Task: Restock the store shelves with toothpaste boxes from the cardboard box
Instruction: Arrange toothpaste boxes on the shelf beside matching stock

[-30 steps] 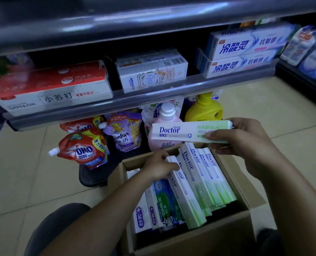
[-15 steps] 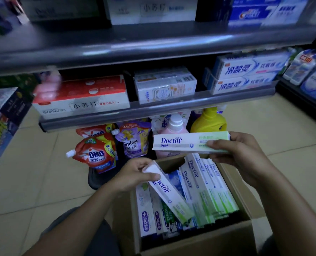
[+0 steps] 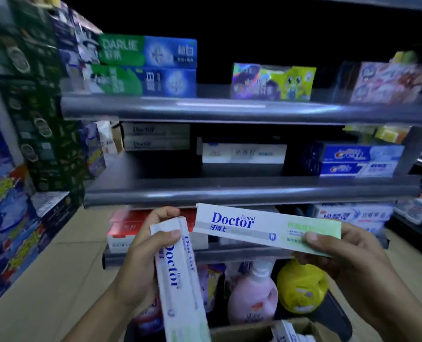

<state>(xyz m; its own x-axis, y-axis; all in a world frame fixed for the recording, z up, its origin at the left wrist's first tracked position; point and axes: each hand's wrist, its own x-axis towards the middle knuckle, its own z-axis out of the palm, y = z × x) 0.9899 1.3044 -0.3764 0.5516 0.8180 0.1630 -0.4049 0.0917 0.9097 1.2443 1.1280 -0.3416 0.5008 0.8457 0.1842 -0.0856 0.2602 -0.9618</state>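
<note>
Two boxes in hand: left hand (image 3: 141, 257) grips an upright toothpaste box (image 3: 178, 275) near its top, thumb across the front; right hand (image 3: 348, 255) pinches a level toothpaste box (image 3: 254, 225) at its green end.
Position: both are in the air before the shelves, with the cardboard box (image 3: 244, 329) low at the frame's bottom edge.
Likely target: Doctor stack (image 3: 155, 137) on the middle shelf (image 3: 229, 191) — a judgement only.
Risk one: the level box is held by one end, so a knock on the shelf lip could lever it loose onto the pink bottle (image 3: 254, 292) below.
Risk two: dim light and blur — easy to nudge the stack askew.
Change: half a second back the left hand's box was tilted, just leaving the cardboard box; now it is clear and raised. The view has swung up to the higher shelves. The right hand's grip is unchanged.
</note>
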